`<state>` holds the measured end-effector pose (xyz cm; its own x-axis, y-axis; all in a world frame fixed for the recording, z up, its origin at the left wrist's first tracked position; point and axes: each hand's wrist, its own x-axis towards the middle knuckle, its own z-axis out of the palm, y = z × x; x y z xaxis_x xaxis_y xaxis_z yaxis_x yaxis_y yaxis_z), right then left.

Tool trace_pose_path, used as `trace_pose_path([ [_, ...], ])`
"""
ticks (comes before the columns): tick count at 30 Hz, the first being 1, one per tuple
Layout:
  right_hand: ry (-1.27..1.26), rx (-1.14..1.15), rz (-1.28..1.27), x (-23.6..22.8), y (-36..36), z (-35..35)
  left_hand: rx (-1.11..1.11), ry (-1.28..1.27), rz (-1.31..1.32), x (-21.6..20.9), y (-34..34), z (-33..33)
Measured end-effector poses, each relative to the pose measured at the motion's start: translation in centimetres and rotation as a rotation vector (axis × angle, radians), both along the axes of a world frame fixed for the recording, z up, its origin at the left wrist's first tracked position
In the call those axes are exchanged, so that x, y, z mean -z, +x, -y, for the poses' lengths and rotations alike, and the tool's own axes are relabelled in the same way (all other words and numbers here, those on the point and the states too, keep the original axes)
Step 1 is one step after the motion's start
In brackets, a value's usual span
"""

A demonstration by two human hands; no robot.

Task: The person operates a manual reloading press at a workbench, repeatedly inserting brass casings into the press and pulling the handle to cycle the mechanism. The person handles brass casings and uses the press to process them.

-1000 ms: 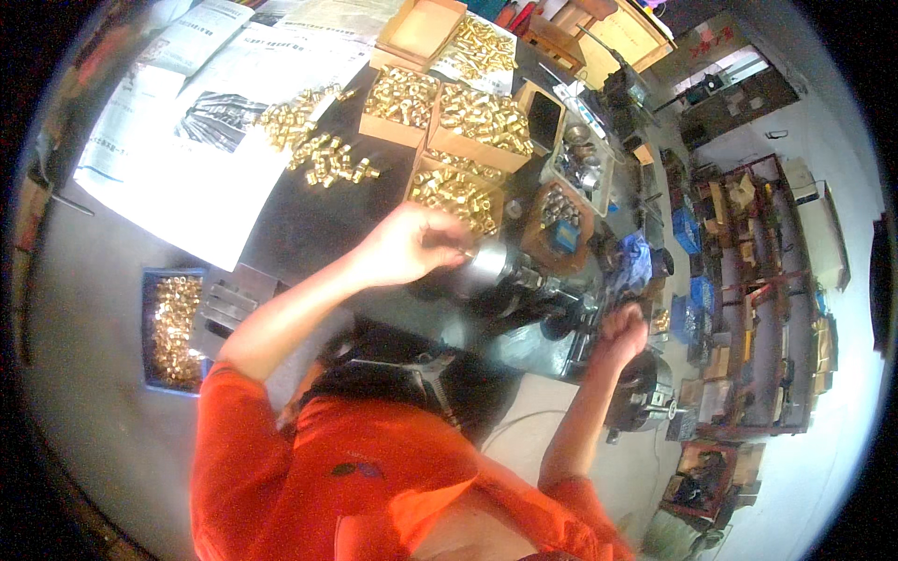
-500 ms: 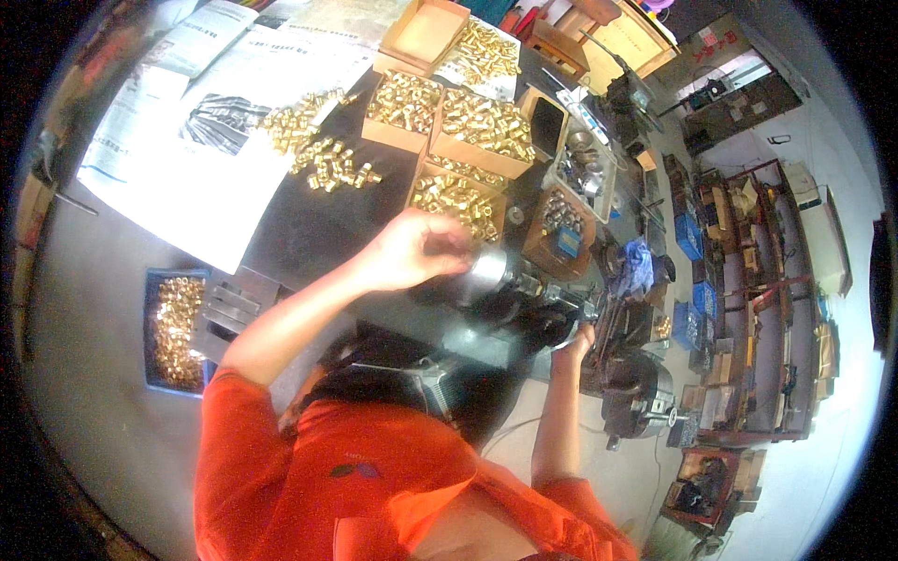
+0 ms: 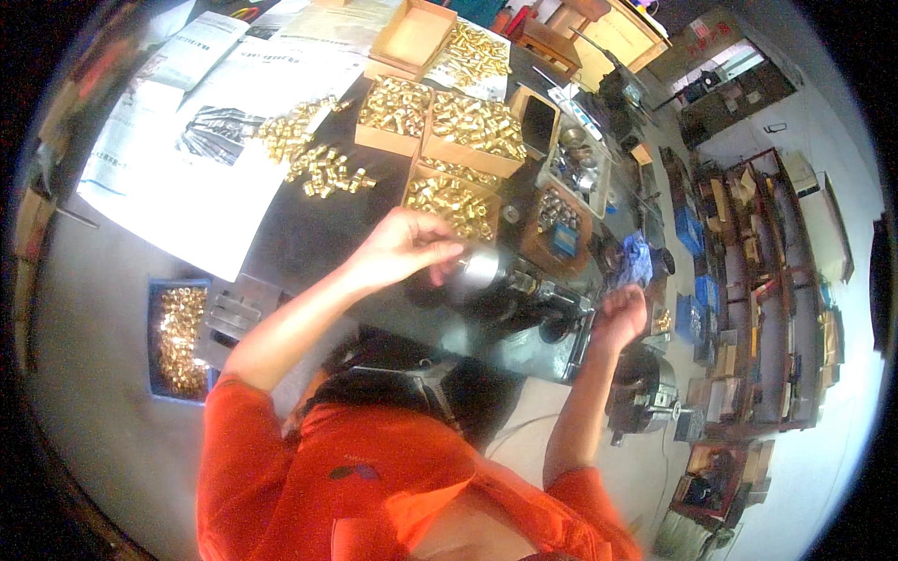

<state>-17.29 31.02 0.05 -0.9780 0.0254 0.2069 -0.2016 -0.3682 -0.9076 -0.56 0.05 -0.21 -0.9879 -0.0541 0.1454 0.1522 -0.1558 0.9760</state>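
My left hand [image 3: 412, 251] is at the face of a round silver chuck [image 3: 480, 269] on a small bench lathe. Its thumb and fingers are pinched together, and whatever lies between them is too small or hidden to make out. Further right, beyond the lathe's dark tailstock end [image 3: 566, 304], my right hand [image 3: 621, 316] is curled into a fist just below a crumpled blue cloth [image 3: 634, 260]. Its grip is hidden. Just behind the left hand stands an open cardboard box of brass fittings [image 3: 451, 208].
Further boxes of brass fittings [image 3: 475, 129] and loose brass pieces [image 3: 332, 171] lie on the bench, partly on newspaper [image 3: 201, 210]. A wooden tray of metal parts [image 3: 558, 229] stands behind the lathe. Lower left is a blue bin of brass parts [image 3: 180, 341]; shelving [image 3: 758, 299] lines the right wall.
My right hand has moved right and away from me, from the lathe's right end toward the blue cloth. The left hand has shifted slightly left, staying by the chuck.
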Motion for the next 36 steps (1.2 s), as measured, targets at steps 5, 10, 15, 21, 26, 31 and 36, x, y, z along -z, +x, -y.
trace_pose_path([
  [5,-0.019,-0.028,0.034,2.3,6.3,-3.6,0.047,0.096,-0.005,0.2,-0.3,0.0],
  [10,-0.089,0.125,0.429,8.0,3.4,-1.1,0.024,0.100,0.008,0.2,-0.4,0.0],
  [15,0.949,0.263,-0.528,12.5,-9.5,-5.9,-0.048,-0.005,-0.004,-0.4,-1.7,0.4],
  [21,0.023,0.040,-0.093,-0.9,2.6,-0.5,-0.645,-0.899,-0.004,2.0,-1.5,5.5],
  [26,-0.009,-0.008,0.092,3.8,7.2,-3.9,-0.969,-0.975,0.339,6.2,2.2,13.5],
  [31,-0.026,0.103,0.267,8.7,5.1,-2.2,-0.885,-1.059,0.352,8.4,2.9,14.3],
  [36,-0.006,0.147,0.316,10.0,3.6,-2.7,-0.934,-1.135,0.230,9.6,3.3,14.0],
])
